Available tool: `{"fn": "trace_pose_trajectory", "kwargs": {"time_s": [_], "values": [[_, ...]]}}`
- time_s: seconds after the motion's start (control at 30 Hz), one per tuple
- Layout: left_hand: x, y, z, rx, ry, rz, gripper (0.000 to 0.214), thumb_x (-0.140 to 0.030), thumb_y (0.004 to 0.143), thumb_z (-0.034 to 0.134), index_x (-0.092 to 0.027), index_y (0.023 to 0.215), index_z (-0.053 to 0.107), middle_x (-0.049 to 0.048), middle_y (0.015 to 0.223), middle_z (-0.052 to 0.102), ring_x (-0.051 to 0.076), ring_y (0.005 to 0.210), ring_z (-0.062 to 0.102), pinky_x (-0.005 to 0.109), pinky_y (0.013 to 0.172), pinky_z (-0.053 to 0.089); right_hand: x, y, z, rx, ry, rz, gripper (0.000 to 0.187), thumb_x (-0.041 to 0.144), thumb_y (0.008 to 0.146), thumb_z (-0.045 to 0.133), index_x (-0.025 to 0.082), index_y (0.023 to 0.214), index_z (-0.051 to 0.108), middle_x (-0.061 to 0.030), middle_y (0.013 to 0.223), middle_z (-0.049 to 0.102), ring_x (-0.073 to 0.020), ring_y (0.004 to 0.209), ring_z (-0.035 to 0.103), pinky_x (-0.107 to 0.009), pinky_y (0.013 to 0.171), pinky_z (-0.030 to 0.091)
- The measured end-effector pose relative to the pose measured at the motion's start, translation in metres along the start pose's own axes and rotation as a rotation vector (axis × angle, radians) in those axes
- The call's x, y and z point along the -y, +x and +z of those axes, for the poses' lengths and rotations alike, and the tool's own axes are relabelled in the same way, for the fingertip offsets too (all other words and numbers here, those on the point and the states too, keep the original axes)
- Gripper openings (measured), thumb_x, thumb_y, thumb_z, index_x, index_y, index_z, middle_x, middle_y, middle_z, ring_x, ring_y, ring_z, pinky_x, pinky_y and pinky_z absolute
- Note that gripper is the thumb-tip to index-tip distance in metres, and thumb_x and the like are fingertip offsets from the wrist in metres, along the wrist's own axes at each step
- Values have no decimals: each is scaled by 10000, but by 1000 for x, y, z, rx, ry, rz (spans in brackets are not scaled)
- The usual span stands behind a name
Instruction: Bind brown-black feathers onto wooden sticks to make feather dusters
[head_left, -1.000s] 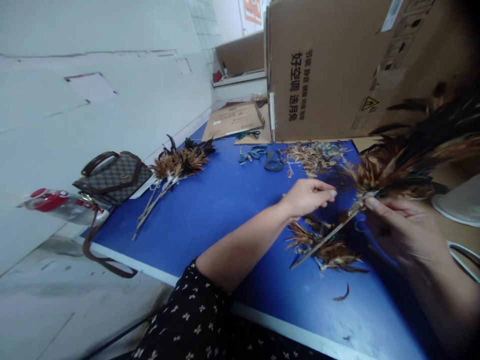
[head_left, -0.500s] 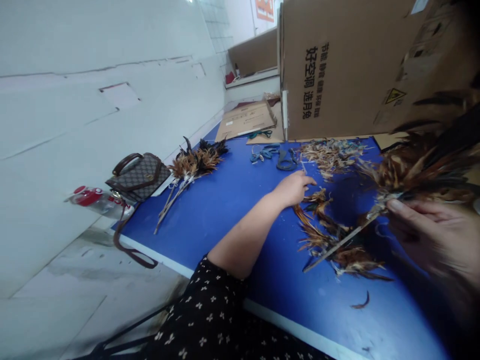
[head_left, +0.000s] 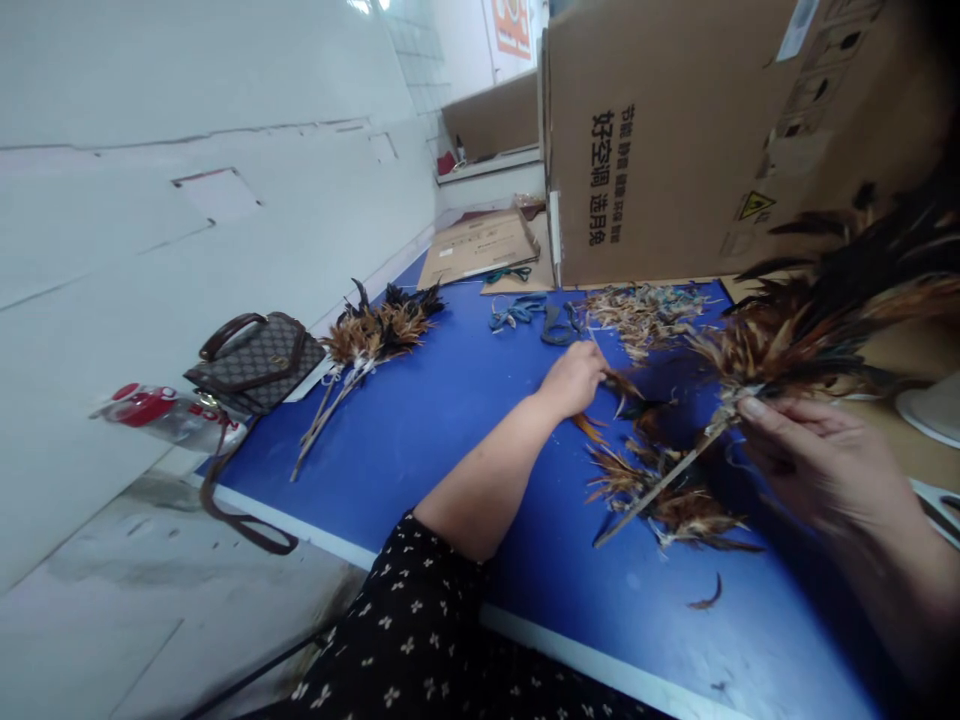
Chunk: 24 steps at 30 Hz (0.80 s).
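Between the thumb and fingers of my right hand [head_left: 832, 460] is a feather duster [head_left: 780, 335], gripped where its brown and black feathers meet the thin stick. Its stick slants down to the left across the blue table. My left hand [head_left: 574, 380] is closed, pinching some loose feathers [head_left: 621, 383] whose tips stick out past the fingers. Below the stick lies a pile of brown feathers [head_left: 690, 505], partly hidden by the stick. Farther left, finished-looking feather dusters [head_left: 382, 325] rest together with their sticks toward the front edge.
A patterned handbag [head_left: 262, 360] and a clear bottle with a red cap [head_left: 165, 415] sit at the left edge. Blue strips [head_left: 517, 312] and a heap of small feather scraps [head_left: 645, 310] lie at the back, before a tall cardboard box [head_left: 675, 150]. One loose feather [head_left: 707, 595] lies near the front.
My left hand has gone from spread fingers over the pile to a closed pinch, with feathers lifted in it. The right hand still holds the duster. The view has shifted slightly.
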<state>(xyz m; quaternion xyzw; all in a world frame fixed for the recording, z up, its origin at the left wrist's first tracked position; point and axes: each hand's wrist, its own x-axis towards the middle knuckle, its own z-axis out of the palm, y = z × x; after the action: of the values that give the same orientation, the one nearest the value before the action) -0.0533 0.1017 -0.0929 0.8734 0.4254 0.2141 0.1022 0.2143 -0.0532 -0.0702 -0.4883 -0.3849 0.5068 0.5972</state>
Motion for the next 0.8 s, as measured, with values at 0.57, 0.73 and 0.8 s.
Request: {"fn": "trace_pose_trajectory", "kwargs": {"time_s": [0.57, 0.73, 0.8], "values": [[-143, -23, -6, 54, -1391, -400, 598, -589, 670, 1029, -147, 886, 688, -48, 701, 654, 65, 641, 551, 248, 673, 434, 1, -2, 5, -77, 17, 17, 591, 508, 456, 1141, 167, 686, 716, 35, 552, 500, -67, 482, 398, -207, 426, 290], [-143, -21, -5, 36, -1392, -423, 575, -540, 670, 1048, -145, 853, 673, -59, 684, 637, 57, 623, 539, 234, 649, 431, -1, -2, 6, -65, 49, -3, 574, 472, 444, 1147, 161, 696, 736, 36, 551, 504, -64, 480, 399, -205, 425, 287], [-144, -21, -3, 30, -1397, -449, 545, -499, 701, 1050, -137, 861, 676, -55, 702, 644, 51, 618, 538, 226, 651, 448, 0, -2, 6, -69, 51, 5, 582, 454, 418, 1154, 152, 704, 746, 28, 564, 527, -60, 484, 408, -201, 430, 298]]}}
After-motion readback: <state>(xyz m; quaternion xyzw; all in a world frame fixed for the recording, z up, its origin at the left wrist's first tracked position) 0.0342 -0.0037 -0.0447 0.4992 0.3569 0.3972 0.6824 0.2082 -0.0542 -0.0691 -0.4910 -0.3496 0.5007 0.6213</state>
